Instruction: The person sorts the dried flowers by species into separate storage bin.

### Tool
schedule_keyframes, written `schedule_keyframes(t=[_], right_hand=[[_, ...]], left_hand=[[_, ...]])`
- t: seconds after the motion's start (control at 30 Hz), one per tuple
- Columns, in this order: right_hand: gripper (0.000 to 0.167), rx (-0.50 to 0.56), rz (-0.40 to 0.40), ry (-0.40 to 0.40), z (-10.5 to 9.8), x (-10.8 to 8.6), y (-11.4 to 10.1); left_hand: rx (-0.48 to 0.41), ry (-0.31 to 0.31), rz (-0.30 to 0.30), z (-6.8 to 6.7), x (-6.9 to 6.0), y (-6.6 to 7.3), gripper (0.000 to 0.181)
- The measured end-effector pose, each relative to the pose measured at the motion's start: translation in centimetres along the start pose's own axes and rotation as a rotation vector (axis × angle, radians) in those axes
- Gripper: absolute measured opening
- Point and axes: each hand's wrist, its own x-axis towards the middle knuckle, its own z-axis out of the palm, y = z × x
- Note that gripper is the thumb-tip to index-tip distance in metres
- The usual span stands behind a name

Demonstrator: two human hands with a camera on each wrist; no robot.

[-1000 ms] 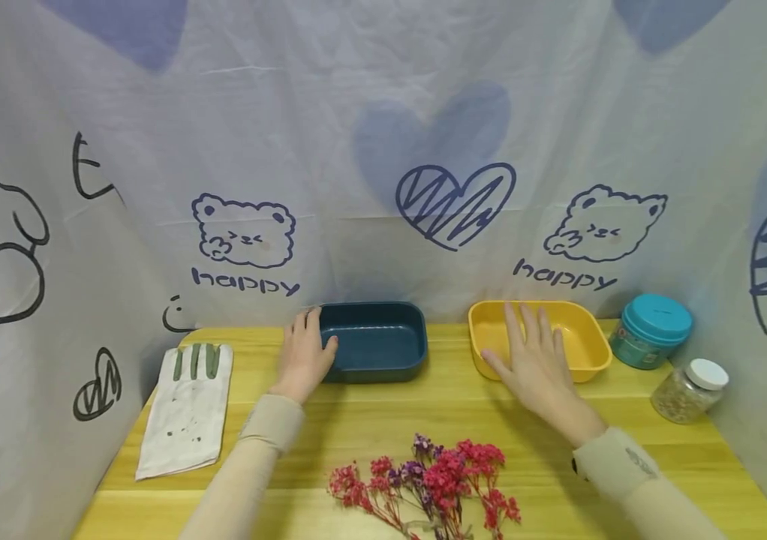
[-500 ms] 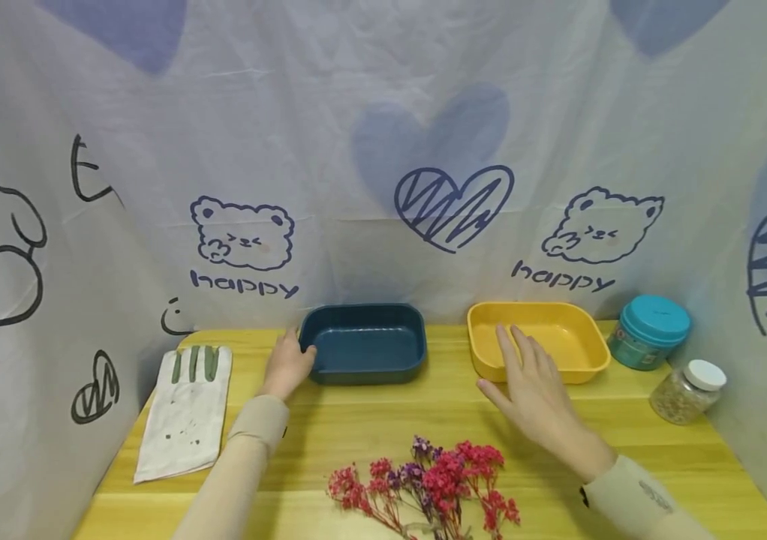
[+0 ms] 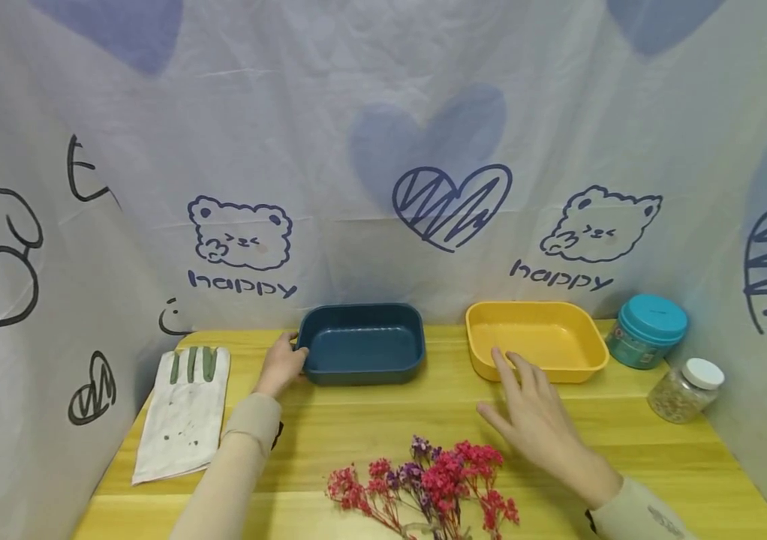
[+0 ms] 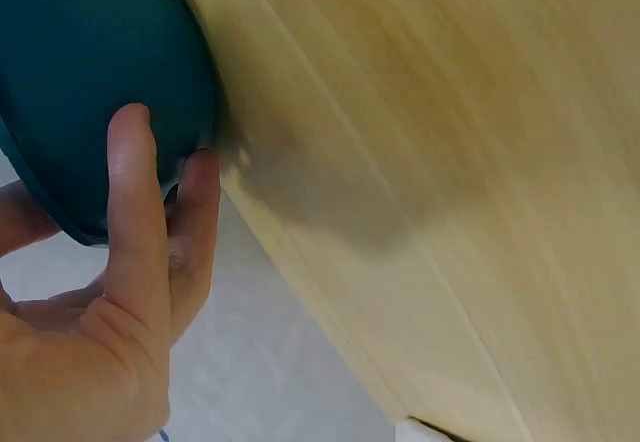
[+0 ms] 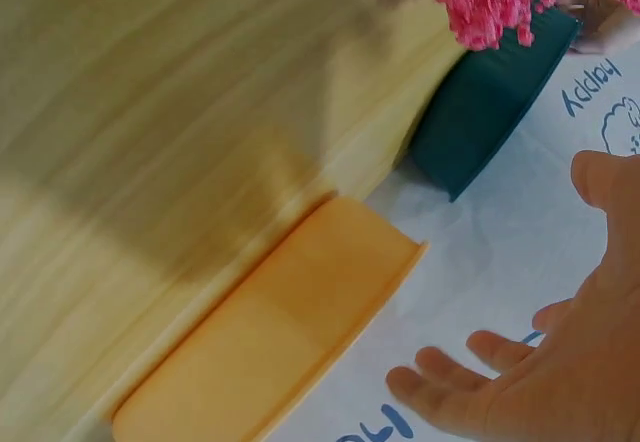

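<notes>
A dark blue rectangular box [image 3: 363, 352] stands at the back of the table, left of the middle. My left hand [image 3: 281, 367] is at its left end; in the left wrist view the thumb lies straight against the wall of the blue box [image 4: 80, 72], with other fingers beside its end and rim. A yellow box [image 3: 539, 337] stands to the right. My right hand [image 3: 542, 427] hovers in front of it with fingers spread, holding nothing. From the right wrist, that hand [image 5: 560, 362] looks apart from the yellow box [image 5: 270, 312].
Pink and purple dried flowers [image 3: 447, 476] lie at the front middle. A white glove [image 3: 181, 424] with green fingers lies at left. A turquoise-lidded jar [image 3: 650, 330] and a small white-capped jar [image 3: 686, 390] stand at right. A printed cloth [image 3: 356, 150] hangs behind.
My left hand has moved left, from over the blue box's left rim to its outer left side. My right hand has drawn back towards me from above the yellow box.
</notes>
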Motion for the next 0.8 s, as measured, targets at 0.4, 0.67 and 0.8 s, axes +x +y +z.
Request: schedule_keyframes(t=[0.4, 0.67, 0.8], right_hand=[[0.099, 0.099, 0.036, -0.227, 0.3, -2.3, -0.9], [0.099, 0.244, 0.173, -0.449, 0.7, -3.4, -1.3], [0.089, 0.309, 0.241, -0.512, 1.0, -3.8, -1.4]], left_hand=[[-0.130, -0.037, -0.010, -0.3, 0.0, -0.2, 0.051], [-0.136, -0.030, -0.020, -0.4, -0.3, 0.0, 0.047], [-0.144, -0.028, -0.023, -0.4, -0.5, -0.1, 0.046]])
